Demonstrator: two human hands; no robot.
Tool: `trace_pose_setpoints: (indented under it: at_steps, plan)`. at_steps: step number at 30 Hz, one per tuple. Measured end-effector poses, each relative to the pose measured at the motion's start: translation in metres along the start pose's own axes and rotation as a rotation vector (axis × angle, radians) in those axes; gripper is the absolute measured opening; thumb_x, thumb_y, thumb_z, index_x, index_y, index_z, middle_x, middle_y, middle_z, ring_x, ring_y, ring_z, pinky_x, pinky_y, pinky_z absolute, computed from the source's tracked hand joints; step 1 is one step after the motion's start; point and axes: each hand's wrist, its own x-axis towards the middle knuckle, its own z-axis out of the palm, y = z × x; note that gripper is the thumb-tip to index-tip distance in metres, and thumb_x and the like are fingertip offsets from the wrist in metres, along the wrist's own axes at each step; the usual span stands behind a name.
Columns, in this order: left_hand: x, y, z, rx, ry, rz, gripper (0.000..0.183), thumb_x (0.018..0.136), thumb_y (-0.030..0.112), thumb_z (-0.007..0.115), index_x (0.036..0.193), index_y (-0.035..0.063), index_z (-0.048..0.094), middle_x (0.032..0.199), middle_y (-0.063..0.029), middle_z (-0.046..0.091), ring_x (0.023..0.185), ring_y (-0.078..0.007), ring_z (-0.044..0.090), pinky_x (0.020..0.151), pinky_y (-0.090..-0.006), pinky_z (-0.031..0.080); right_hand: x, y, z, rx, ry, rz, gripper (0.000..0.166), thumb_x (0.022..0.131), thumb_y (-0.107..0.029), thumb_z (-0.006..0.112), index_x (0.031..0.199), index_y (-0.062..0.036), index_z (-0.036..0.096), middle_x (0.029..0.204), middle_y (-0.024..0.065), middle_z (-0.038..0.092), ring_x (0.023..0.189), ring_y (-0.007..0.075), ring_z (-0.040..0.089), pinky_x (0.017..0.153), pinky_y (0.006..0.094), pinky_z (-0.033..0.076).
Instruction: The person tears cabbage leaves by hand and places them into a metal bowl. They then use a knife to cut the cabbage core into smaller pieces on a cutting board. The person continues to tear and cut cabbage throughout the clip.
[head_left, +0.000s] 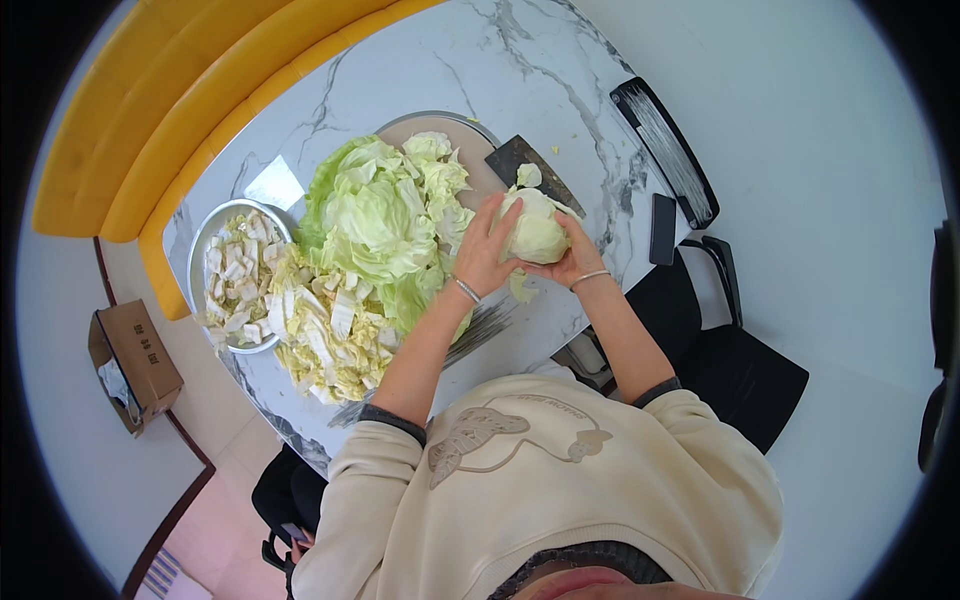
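My left hand (486, 251) and my right hand (576, 251) hold a pale round cabbage head (536, 232) between them, above the near right side of the table. A small leaf piece (529, 175) lies beyond it, on the dark, wide blade (551, 184) of what looks like a cleaver. That blade rests at the edge of a round board (480, 161). Left of my hands is a heap of loose green cabbage leaves (375, 210). Chopped, yellowish cabbage (334, 330) is piled nearer to me. A round metal basin (196, 247) at the left holds more cut pieces.
The marble-patterned table (420, 67) has a yellow padded bench (172, 112) along its far left side. A dark phone-like slab (662, 229) lies at its right edge, by a black chair (742, 375). A cardboard box (146, 360) stands at left; a person's hand (300, 544) shows lower left.
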Motion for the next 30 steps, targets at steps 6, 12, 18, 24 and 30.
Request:
trace_pose_setpoints:
  at_steps: [6,12,18,24,30]
  plan:
    - [0.000,-0.021,0.000,-0.004,-0.164,-0.034,0.085,0.062,0.016,0.079,0.137,0.0177,0.039,0.134,-0.0159,0.037,0.118,-0.0349,0.044,0.095,-0.0383,0.042,0.008,-0.001,-0.012,-0.244,0.009,0.193,0.072,0.076,-0.066,0.053,0.127,-0.0162,0.046,0.118,0.0128,0.055,0.097,0.0348,0.061,0.078,0.0530,0.050]
    - [0.006,-0.024,0.001,0.027,-0.243,-0.100,0.071,0.070,0.026,0.075,0.134,0.0219,0.043,0.130,-0.0161,0.045,0.111,-0.0335,0.051,0.090,-0.0381,0.045,0.006,-0.011,-0.011,-0.419,0.095,0.143,0.083,0.072,-0.077,0.044,0.129,-0.0164,0.044,0.113,0.0163,0.058,0.087,0.0347,0.064,0.079,0.0499,0.050]
    - [0.015,-0.024,-0.004,0.114,-0.341,-0.086,0.059,0.073,0.031,0.072,0.127,0.0205,0.050,0.124,-0.0125,0.052,0.107,-0.0300,0.054,0.086,-0.0366,0.047,0.002,-0.015,-0.015,-0.455,0.082,0.108,0.080,0.074,-0.073,0.050,0.129,-0.0140,0.045,0.112,0.0148,0.059,0.087,0.0318,0.064,0.078,0.0486,0.051]
    - [0.017,-0.022,0.003,0.212,-0.193,0.118,0.052,0.072,0.031,0.072,0.118,0.0111,0.056,0.118,-0.0103,0.056,0.102,-0.0277,0.056,0.083,-0.0376,0.048,0.002,-0.012,-0.015,-0.514,0.022,0.053,0.071,0.075,-0.059,0.064,0.126,-0.0138,0.044,0.112,0.0132,0.058,0.086,0.0285,0.065,0.075,0.0458,0.054]
    - [0.028,-0.027,-0.005,0.230,-0.250,0.181,0.043,0.075,0.032,0.069,0.109,0.0073,0.060,0.107,-0.0083,0.060,0.094,-0.0270,0.059,0.079,-0.0371,0.049,-0.004,-0.014,-0.007,-0.798,0.084,-0.004,0.069,0.073,-0.049,0.071,0.129,-0.0205,0.041,0.114,0.0053,0.057,0.092,0.0227,0.061,0.071,0.0414,0.053]
